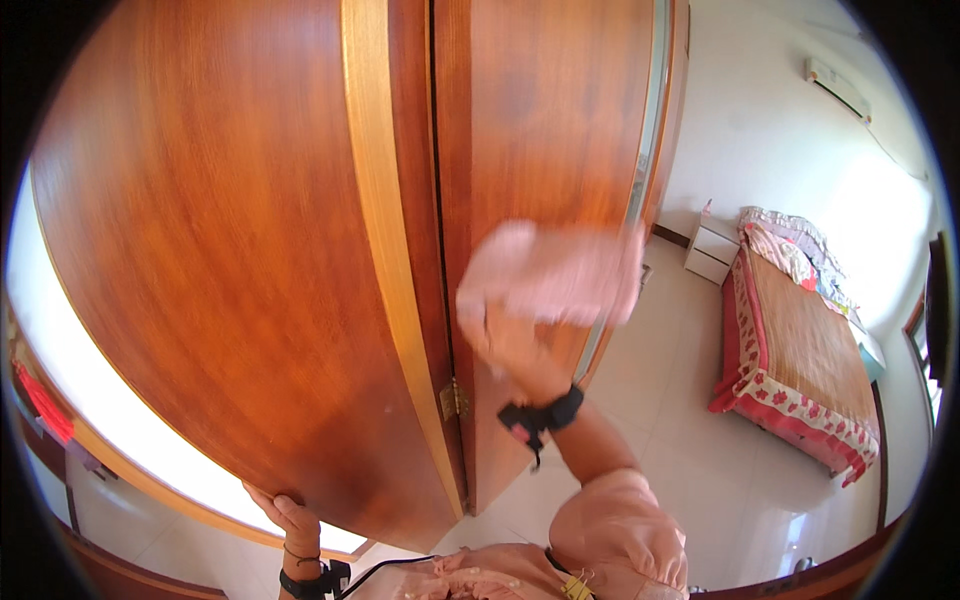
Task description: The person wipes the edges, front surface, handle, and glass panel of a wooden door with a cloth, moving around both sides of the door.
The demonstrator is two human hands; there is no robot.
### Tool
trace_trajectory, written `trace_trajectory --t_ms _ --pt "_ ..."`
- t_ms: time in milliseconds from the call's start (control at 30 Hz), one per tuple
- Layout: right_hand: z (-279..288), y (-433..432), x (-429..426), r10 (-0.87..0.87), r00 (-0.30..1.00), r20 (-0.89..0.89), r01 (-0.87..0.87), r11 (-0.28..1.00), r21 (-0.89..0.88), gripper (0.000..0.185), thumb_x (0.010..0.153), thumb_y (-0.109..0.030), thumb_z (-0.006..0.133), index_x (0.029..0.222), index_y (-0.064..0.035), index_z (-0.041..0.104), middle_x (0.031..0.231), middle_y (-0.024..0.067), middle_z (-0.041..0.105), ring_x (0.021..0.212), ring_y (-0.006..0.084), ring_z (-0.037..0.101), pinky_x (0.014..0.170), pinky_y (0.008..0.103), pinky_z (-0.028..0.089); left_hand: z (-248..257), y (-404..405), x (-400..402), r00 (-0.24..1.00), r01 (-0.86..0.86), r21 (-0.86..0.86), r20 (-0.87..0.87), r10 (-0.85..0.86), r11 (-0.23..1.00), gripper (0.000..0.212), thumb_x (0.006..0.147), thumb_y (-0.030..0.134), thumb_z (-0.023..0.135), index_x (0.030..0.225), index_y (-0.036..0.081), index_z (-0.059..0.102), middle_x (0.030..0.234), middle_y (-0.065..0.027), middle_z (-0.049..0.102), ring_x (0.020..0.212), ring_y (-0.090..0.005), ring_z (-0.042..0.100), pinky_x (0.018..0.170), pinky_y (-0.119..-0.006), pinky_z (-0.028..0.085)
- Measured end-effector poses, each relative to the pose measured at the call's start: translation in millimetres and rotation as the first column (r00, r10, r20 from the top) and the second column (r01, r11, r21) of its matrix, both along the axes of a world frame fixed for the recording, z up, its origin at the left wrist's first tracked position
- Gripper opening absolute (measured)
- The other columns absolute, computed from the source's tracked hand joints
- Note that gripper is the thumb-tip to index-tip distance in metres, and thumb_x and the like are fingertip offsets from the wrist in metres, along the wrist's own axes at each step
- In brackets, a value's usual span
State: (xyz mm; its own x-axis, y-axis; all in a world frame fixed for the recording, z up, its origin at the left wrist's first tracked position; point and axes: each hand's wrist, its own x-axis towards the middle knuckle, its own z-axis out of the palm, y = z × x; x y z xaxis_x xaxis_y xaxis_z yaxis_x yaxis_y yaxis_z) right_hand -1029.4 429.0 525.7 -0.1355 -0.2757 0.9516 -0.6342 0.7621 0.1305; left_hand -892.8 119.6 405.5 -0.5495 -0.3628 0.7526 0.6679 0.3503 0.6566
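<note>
A folded pink cloth [570, 274], blurred, is held by my right hand [510, 337] in front of a reddish-brown wooden panel [555, 135] right of the hinge. My left hand [289, 514] rests at the lower left edge of a large wooden door [225, 262], its thumb on the near side and the fingers partly hidden. A brass hinge [452, 400] sits low in the seam between the door and the panel. Black straps are on both wrists.
To the right, a bed [814, 330] with a woven mat and floral skirt stands beside a white nightstand [712, 247]. An air conditioner [840, 90] hangs on the wall. Pale tiled floor [660, 420] runs between the panel and the bed. Red fabric [45, 401] shows at the far left.
</note>
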Motion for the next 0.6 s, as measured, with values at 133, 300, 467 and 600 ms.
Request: trace_trajectory --t_ms 133,300,467,600 --pt "-4 10 53 -0.120 0.989 0.088 0.119 0.993 0.023 0.030 0.073 -0.021 0.057 0.100 -0.0076 0.056 0.102 0.0115 0.055 0.094 0.0284 0.052 0.085 0.0394 0.039 1 5 3 0.966 -0.258 -0.141 -0.008 0.259 0.956 0.063 0.087 0.042 0.028 0.130 -0.002 0.014 0.133 -0.0162 0.020 0.121 -0.0279 0.024 0.098 -0.037 0.021" --pt "39 47 17 0.420 0.896 -0.146 -0.439 0.888 -0.138 0.026 0.070 -0.006 0.060 0.095 -0.0012 0.058 0.089 0.0121 0.059 0.082 0.0277 0.056 0.073 0.0354 0.045 40 64 11 0.669 -0.724 -0.239 -0.472 0.574 0.647 0.045 0.087 0.022 0.038 0.124 -0.001 0.024 0.130 -0.0233 0.021 0.119 -0.0370 0.025 0.095 -0.045 0.026" --pt "61 63 -13 0.813 0.482 0.325 -0.786 0.566 -0.251 0.031 0.081 -0.011 0.046 0.110 -0.0005 0.048 0.112 0.0111 0.047 0.101 0.0248 0.047 0.085 0.0319 0.038 121 214 -47 0.917 -0.338 -0.787 -0.398 -0.006 0.516 0.037 0.067 0.017 0.057 0.099 -0.002 0.050 0.123 -0.0265 0.031 0.114 -0.0445 0.030 0.092 -0.051 0.026" --pt "80 100 -40 0.879 0.123 0.460 -0.833 0.343 -0.434 0.036 0.086 -0.013 0.038 0.120 0.0002 0.041 0.124 0.0105 0.040 0.113 0.0218 0.040 0.092 0.0285 0.034 208 266 -104 0.873 -0.481 -0.861 -0.455 0.176 0.163 0.056 0.070 0.022 0.059 0.120 0.005 0.039 0.130 -0.0205 0.027 0.117 -0.0395 0.027 0.097 -0.050 0.018"
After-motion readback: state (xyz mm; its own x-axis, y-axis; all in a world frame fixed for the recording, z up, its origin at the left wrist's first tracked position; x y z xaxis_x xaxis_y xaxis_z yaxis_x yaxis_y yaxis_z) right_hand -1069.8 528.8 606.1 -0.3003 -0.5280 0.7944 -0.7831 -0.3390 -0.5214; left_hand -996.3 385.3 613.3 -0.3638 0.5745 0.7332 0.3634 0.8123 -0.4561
